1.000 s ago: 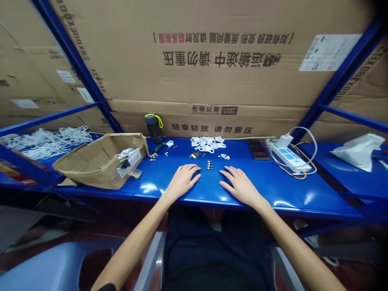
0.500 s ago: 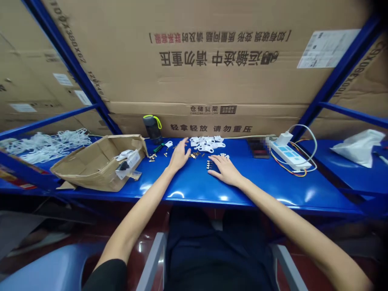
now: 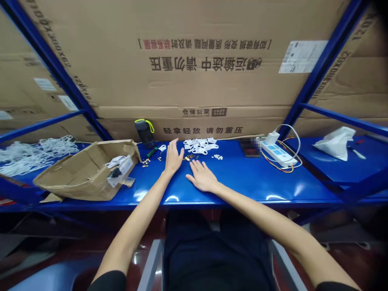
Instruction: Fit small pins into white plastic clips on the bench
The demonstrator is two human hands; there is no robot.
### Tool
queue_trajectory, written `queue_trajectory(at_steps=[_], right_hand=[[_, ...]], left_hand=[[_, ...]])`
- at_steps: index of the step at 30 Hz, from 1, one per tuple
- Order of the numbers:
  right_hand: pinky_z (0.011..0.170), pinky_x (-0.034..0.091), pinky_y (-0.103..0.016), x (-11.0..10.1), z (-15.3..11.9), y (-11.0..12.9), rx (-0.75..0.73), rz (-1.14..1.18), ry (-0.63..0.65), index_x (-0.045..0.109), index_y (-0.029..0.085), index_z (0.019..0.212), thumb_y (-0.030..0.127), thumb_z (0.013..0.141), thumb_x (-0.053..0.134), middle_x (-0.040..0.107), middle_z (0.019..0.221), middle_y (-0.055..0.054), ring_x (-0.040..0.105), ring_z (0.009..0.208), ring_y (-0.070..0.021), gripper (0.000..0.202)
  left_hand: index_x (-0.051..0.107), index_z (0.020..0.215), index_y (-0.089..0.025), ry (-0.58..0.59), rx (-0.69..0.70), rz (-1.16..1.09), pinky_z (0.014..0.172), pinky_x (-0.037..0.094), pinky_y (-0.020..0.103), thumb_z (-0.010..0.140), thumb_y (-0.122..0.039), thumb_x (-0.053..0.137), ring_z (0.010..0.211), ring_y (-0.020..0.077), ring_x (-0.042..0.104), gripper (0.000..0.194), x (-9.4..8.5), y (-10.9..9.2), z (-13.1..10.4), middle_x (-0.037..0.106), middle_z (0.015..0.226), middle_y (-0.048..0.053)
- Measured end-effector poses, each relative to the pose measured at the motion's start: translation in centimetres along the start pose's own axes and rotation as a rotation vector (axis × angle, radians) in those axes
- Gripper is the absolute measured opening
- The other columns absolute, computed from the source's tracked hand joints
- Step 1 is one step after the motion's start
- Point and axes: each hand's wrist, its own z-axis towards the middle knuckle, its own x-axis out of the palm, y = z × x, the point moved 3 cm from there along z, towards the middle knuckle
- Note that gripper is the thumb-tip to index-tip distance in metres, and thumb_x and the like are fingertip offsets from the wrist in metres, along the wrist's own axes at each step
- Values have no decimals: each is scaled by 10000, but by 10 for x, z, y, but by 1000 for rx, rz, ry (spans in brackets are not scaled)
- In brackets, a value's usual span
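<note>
- The small brass strips (image 3: 187,159) lie in a loose scatter on the blue tabletop (image 3: 242,182), just right of the left hand (image 3: 173,158) and just ahead of the right hand (image 3: 202,176).
- The right fingertips look the nearer to them; the left thumb is close too. Actual contact cannot be told.
- The strips share no single long axis; they point various ways, and the finer ones are too small to read.
- Beyond them lies a heap of white looped plastic parts (image 3: 198,144); small white beads (image 3: 217,156) sit to the right of the strips.
- The left hand reaches forward, fingers extended and close together, thumb standing away to the right; nothing shows in its grasp.
- The right hand is palm down, fingers straight and slightly spread, pointing forward and left; it grips nothing visible, though what is under the palm is hidden.
</note>
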Motion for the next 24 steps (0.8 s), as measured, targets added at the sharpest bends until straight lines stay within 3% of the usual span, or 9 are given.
queue_trajectory(at_steps=[2, 6, 10, 15, 20, 24], right_hand=[[1352, 123, -527, 9, 6, 22, -29, 37, -13, 319, 72, 1682, 582, 1100, 299, 263, 1751, -190, 188, 1654, -323, 774], [1343, 157, -554, 24, 27, 63, -100, 104, -58, 322, 16, 1660, 529, 1095, 339, 312, 1729, -224, 232, 1638, -352, 763], [1329, 186, -580, 31, 53, 87, -103, 129, -76, 381, 21, 1629, 453, 1087, 374, 387, 1689, -241, 278, 1621, -359, 693], [1336, 167, -562, 32, 69, 92, -76, 125, -67, 337, -24, 1643, 443, 1087, 348, 338, 1706, -250, 251, 1628, -371, 726], [1342, 140, -564, 34, 76, 86, -38, 115, -49, 330, 11, 1658, 512, 1068, 378, 300, 1726, -229, 217, 1641, -359, 776], [1334, 154, -589, 35, 78, 88, -72, 89, -143, 323, 4, 1657, 503, 1070, 402, 290, 1725, -240, 209, 1642, -365, 774]], left_hand=[[469, 1497, -148, -41, 3, 21, 1229, 400, 530, 1038, -308, 528, 1426, 328, 499, 490, -5, -2, 2, 530, 1482, 209], [489, 1478, -150, -144, 12, 57, 1272, 332, 516, 1036, -314, 532, 1465, 319, 454, 473, -19, -3, 8, 510, 1506, 201], [503, 1452, -157, -221, -44, 66, 1270, 325, 505, 1019, -313, 547, 1458, 321, 452, 462, -34, 8, 13, 504, 1498, 203], [529, 1404, -152, -219, -101, 102, 1246, 345, 511, 1000, -295, 556, 1415, 333, 478, 429, -40, 25, 14, 531, 1454, 205], [596, 1320, -185, -142, -115, 112, 1224, 367, 513, 990, -278, 560, 1389, 336, 482, 345, -38, 27, 10, 528, 1434, 179], [637, 1247, -199, -140, -135, 128, 1208, 383, 508, 979, -260, 562, 1362, 335, 500, 285, -41, 27, 11, 542, 1412, 167]])
